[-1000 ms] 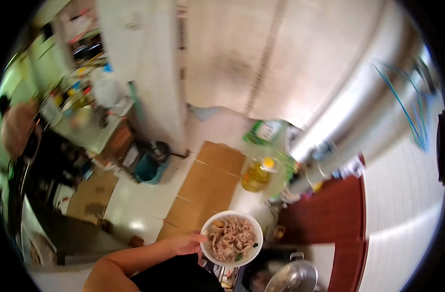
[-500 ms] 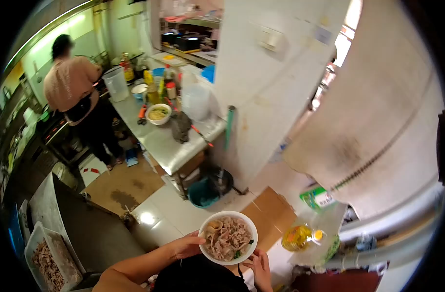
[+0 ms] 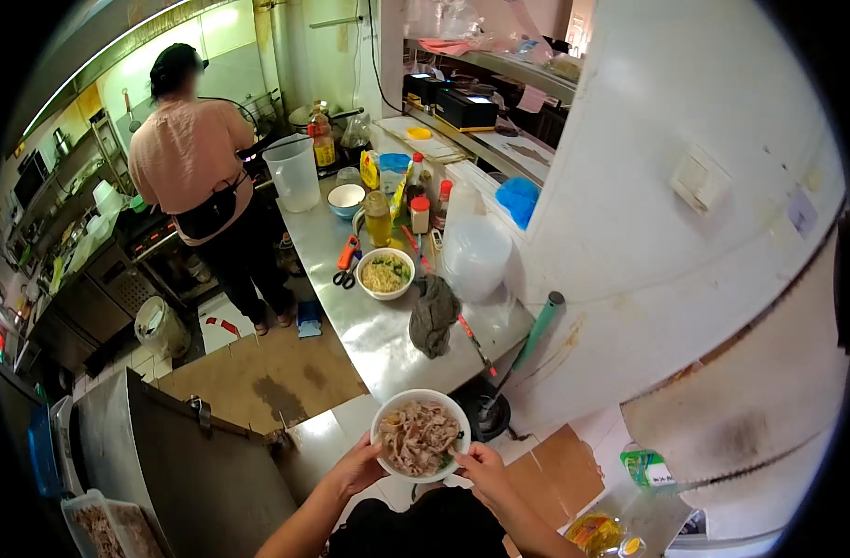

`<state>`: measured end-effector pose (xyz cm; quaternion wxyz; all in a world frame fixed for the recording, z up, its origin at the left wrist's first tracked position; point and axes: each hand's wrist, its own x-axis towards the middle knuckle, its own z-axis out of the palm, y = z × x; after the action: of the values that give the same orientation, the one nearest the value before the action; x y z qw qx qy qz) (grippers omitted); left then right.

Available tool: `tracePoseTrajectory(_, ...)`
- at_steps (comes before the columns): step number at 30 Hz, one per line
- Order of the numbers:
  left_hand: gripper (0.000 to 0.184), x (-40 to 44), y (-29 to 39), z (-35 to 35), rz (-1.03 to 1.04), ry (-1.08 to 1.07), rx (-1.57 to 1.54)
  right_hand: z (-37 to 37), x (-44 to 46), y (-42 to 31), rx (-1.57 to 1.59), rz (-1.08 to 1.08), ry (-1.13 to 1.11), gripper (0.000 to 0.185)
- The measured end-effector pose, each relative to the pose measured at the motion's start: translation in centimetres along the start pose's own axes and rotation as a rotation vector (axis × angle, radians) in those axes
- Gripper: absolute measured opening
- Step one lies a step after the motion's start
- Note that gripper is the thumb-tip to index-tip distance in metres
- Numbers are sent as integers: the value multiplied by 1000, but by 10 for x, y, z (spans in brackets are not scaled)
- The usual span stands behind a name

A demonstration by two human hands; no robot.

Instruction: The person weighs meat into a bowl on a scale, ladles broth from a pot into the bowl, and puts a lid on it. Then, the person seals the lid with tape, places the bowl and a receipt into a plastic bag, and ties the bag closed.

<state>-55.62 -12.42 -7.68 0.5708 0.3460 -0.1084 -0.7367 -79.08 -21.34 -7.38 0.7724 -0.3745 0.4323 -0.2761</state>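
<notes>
A round white bowl (image 3: 421,435) filled with sliced meat and a little green is held level in front of my body. My left hand (image 3: 360,467) grips its left rim, and my right hand (image 3: 482,466) has hold of the lower right rim. Just beyond the bowl is the near end of a steel table (image 3: 378,349). On that table stands a white bowl of noodles (image 3: 385,273) with greens, beside a dark crumpled cloth (image 3: 433,316) and black-handled scissors (image 3: 345,277).
A person (image 3: 197,167) in a pink top stands at the stove, back turned. Bottles, a plastic pitcher (image 3: 294,174) and a blue-rimmed bowl (image 3: 346,200) are farther along the table. A steel cabinet (image 3: 174,465) is at left; cardboard (image 3: 555,474) and an oil bottle (image 3: 597,535) are at right.
The view has swung left toward the steel table and the person. My right hand, out of sight at first, came onto the bowl's right side. The bowl is now nearer the table.
</notes>
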Motion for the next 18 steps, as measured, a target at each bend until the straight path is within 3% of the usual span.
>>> tracePoseTrajectory(3,70,25,15,-26,24,49,-40,20,42,-20,-33,14,-38,19)
tracePoseTrajectory(8,66,75,69,-42,-6,393,273,19,138,-8,-232,3,-89,18)
tracePoseTrajectory(13,58,122,94,-93,-55,446,382,25,195,4,-136,113,-7,17)
tracePoseTrajectory(15,56,138,111,-111,-39,333,455,27,208,9,-58,112,37,15)
tracePoseTrajectory(18,50,150,135,-116,-32,236,541,36,212,5,-195,81,147,16)
